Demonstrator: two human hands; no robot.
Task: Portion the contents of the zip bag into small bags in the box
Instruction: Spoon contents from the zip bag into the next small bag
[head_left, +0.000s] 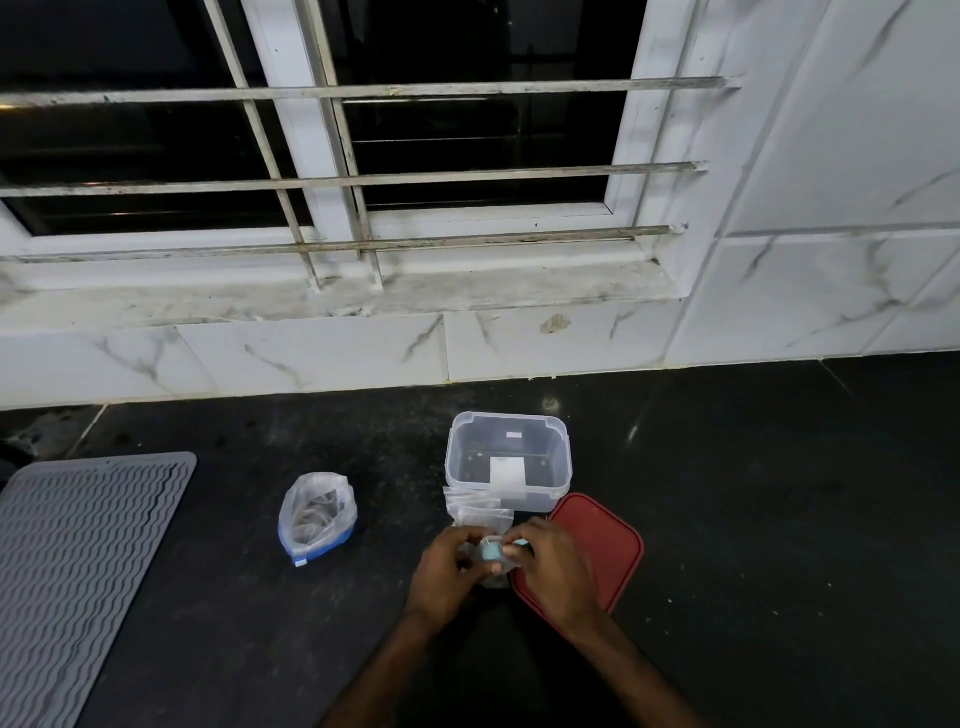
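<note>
A zip bag (318, 516) with a blue strip stands open on the dark counter, left of centre, with brownish contents inside. A clear plastic box (508, 454) stands upright behind my hands. Several small clear bags (478, 512) lie stacked against its front. My left hand (447, 569) and my right hand (550, 564) meet in front of the stack. Both pinch a small clear bag (491, 552) with a light blue patch between them. What the small bag holds is hidden by my fingers.
A red lid (597, 545) lies flat right of my hands, partly under my right hand. A grey ribbed mat (78, 561) covers the counter's left end. A tiled wall and a barred window sill (337, 296) rise behind the counter.
</note>
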